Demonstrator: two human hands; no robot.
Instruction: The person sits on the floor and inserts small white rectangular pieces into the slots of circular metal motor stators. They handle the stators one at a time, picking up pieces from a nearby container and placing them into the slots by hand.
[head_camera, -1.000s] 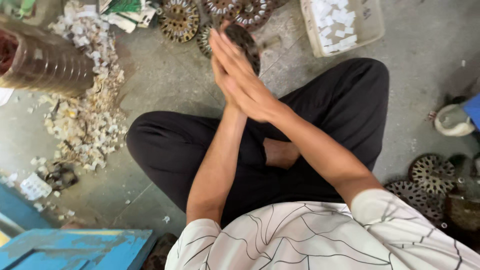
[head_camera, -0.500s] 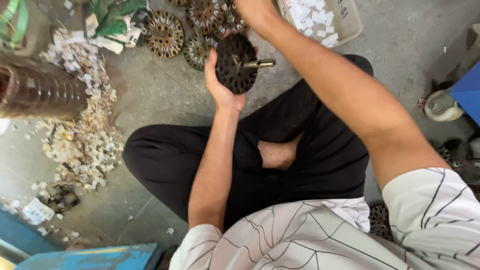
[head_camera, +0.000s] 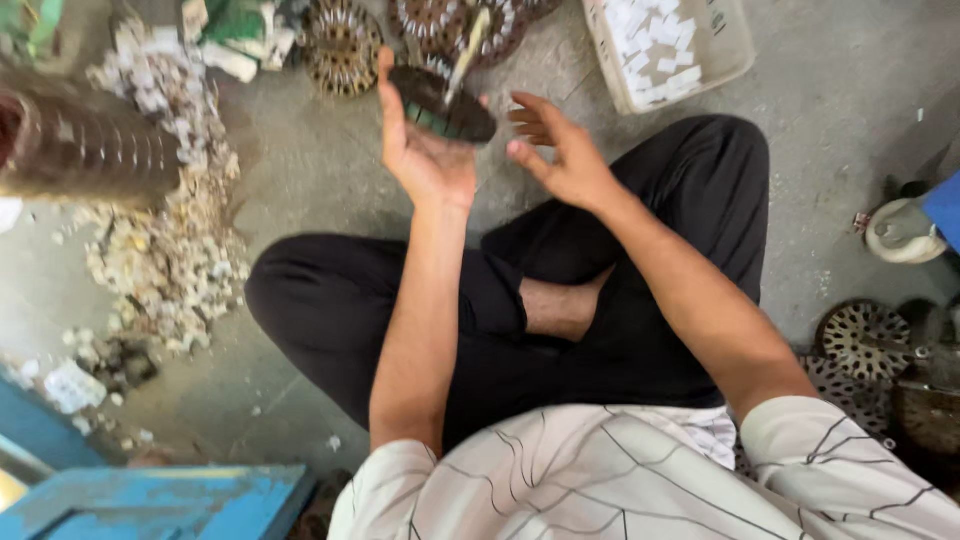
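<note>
Bare concrete floor (head_camera: 830, 130) is lying open to the right of the hands. Ahead, slotted metal discs (head_camera: 345, 45) and a tray of white slips (head_camera: 670, 45) are crowding the way; to the left, a scrap heap (head_camera: 165, 250) is blocking passage.

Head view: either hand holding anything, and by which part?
Left hand holds a dark round slotted metal disc with a shaft by its rim, resting on the palm. Right hand open, empty.

Tray of white scraps (head_camera: 668, 45) by my knee, scrap heap (head_camera: 165, 250) on floor, blue box (head_camera: 160, 500), slotted discs (head_camera: 865, 340).
</note>
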